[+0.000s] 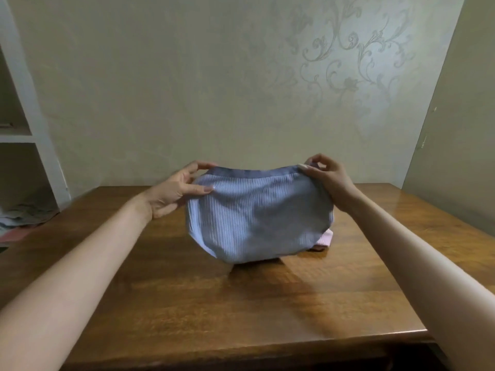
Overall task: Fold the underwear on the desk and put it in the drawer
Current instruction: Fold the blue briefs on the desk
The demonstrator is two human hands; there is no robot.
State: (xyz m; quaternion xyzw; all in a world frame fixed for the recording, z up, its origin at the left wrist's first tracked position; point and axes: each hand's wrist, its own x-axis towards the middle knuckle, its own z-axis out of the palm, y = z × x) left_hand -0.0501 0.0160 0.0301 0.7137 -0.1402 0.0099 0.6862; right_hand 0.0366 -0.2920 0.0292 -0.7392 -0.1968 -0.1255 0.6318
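A pale blue ribbed pair of underwear [257, 218] hangs spread out above the middle of the wooden desk [187, 303], its lower edge just over the desktop. My left hand [176, 191] pinches the left end of the waistband. My right hand [328, 178] pinches the right end. Behind the blue pair, at its lower right, a pink garment [325, 238] lies on the desk, mostly hidden. No drawer is in view.
A white shelf unit [29, 135] stands at the left, with crumpled clothes [24, 215] on its lower level. A patterned wall rises behind the desk and a plain wall closes in on the right. The desk's front edge runs along the bottom.
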